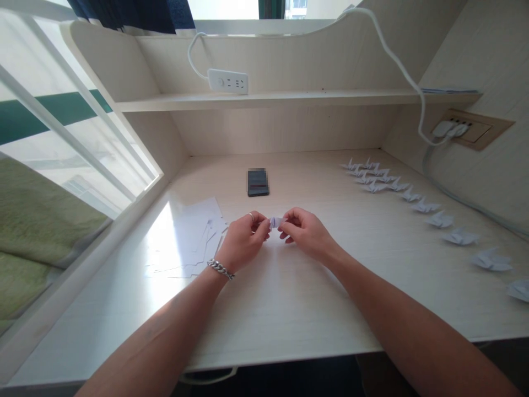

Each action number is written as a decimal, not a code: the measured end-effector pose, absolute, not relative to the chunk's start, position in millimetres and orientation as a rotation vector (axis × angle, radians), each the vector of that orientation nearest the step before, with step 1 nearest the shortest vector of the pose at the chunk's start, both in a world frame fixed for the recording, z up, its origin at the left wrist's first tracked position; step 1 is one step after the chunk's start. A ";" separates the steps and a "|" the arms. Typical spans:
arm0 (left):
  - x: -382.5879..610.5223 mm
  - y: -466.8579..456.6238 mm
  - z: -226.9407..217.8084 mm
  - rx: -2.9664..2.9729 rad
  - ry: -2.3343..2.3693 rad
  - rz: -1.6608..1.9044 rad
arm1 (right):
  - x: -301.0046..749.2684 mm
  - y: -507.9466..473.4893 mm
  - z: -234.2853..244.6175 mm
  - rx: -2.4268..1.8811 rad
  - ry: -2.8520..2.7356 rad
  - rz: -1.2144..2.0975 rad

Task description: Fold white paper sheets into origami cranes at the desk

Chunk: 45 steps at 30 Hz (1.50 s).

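Note:
Both my hands meet over the middle of the desk, pinching a small folded white paper (275,222) between them. My left hand (244,236), with a ring and a chain bracelet on that arm, grips its left end. On the other end the thumb and fingers of my right hand (306,231) are closed. Part of the paper is hidden by my fingertips. Left of my left hand lies a loose pile of white paper sheets (194,226). Along the right side runs a row of several folded paper cranes (440,219), bunched together at the far end.
A dark phone-like object (258,183) lies beyond my hands. A white power strip (228,81) sits on the shelf (289,100). Its white cable (399,60) hangs to a wall socket (475,129) at right. Green bedding (41,226) shows past the desk's left edge.

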<state>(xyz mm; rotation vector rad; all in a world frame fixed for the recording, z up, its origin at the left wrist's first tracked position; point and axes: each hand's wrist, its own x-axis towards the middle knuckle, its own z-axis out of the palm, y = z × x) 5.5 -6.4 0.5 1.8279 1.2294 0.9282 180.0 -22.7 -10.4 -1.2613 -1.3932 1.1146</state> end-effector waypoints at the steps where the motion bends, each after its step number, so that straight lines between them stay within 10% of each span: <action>1: 5.7 -7.6 0.8 1.959 1.270 0.905 | 180.4 -23.3 -12.2 -1.294 -1.475 1.041; 7: 7.1 -13.1 6.3 2.245 1.281 0.796 | 184.1 -25.0 -13.7 -1.434 -1.820 0.760; 18: 6.9 -7.7 5.7 1.382 0.949 0.815 | 189.4 -24.3 -2.4 -1.103 -1.406 1.587; 45: 2.2 -9.1 7.6 1.340 0.814 0.631 | 195.7 -26.0 0.5 -0.909 -1.346 1.759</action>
